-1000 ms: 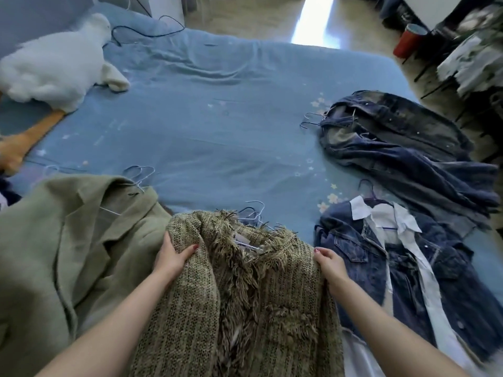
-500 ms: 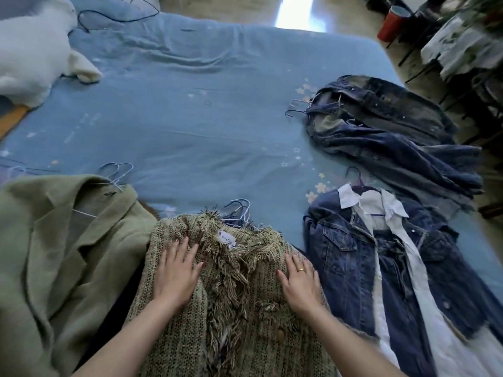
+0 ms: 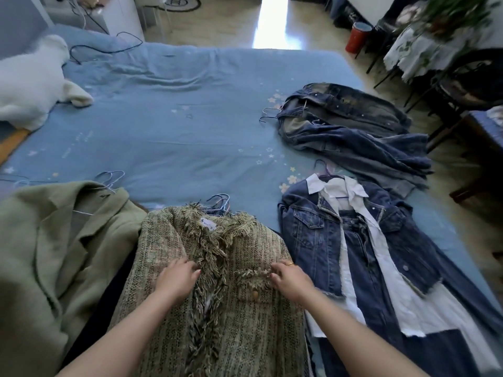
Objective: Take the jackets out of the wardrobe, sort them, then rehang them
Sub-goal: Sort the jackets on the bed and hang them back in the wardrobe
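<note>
A fringed olive tweed jacket point(image 3: 245, 322) lies front-up on the blue bed point(image 3: 177, 131), with wire hangers point(image 3: 220, 202) at its collar. My left hand point(image 3: 177, 278) rests on its left front panel, fingertips at the fringed centre edge. On the right panel rests my right hand point(image 3: 291, 278), fingertips at the fringed pocket flap. Both hands lie on the fabric with fingers lightly bent. A green wool coat point(image 3: 54, 254) is spread to the left. A denim jacket over a white shirt point(image 3: 313, 240) lies to the right, and a heap of denim jackets point(image 3: 353, 131) sits behind it.
A white plush toy point(image 3: 27, 85) lies at the bed's far left, with a dark cable point(image 3: 109, 47) near it. Right of the bed stand a red bin point(image 3: 356, 36), a cloth-covered table point(image 3: 424, 50) and dark chairs. Bare sheet fills the bed's middle.
My hands came off the tweed jacket's shoulders, pressed flat on its chest, then slid lower and closer to the centre. The view has tilted up to show more of the room.
</note>
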